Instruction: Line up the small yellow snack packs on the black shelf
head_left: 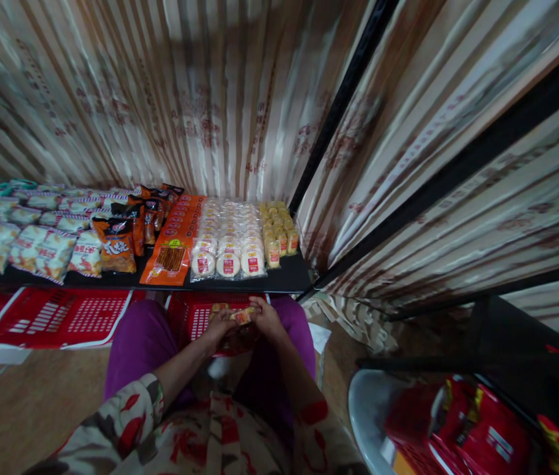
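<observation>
Between my knees, above a red basket (199, 316), both my hands hold small yellow-wrapped snack packets (242, 316). The fingers of my left hand (217, 330) are closed on them from the left, and another packet (219, 307) shows just above those fingers. My right hand (267, 320) grips the right end of the packets with its thumb and fingers. How many packets are in the hands cannot be made out. On the shelf's right end stand rows of similar yellow packets (277, 237).
The black shelf (161, 282) also bears round white crackers (229, 264), an orange flat pack (173, 244), orange-black bags (115, 245) and white snack bags (55, 251). Beneath is another red basket (82, 316). Black rack bars (339, 99) and red packages in a tub (492, 435) are at right.
</observation>
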